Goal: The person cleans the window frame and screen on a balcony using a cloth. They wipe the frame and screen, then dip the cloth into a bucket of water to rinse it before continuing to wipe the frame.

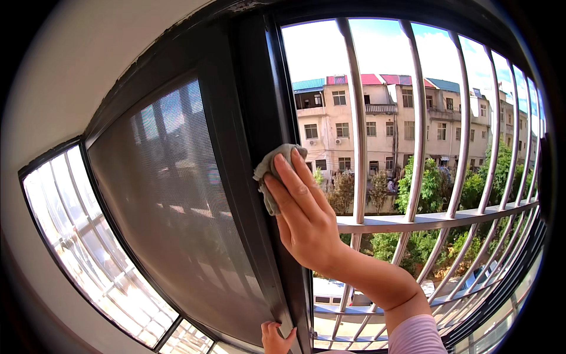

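Note:
A crumpled grey cloth is pressed by my right hand against the dark upright window frame. The fingers of that hand lie stretched over the cloth, about halfway up the frame. Low in the view, my left hand is curled round the lower part of the frame, its thumb to the right and its fingers to the left. Left of the upright is a dark mesh screen panel, which shows faint reflections or shapes behind it.
Metal security bars with a horizontal rail stand beyond the opening on the right. Outside are a pale building and green trees. At the far left a bright barred window adjoins a pale wall.

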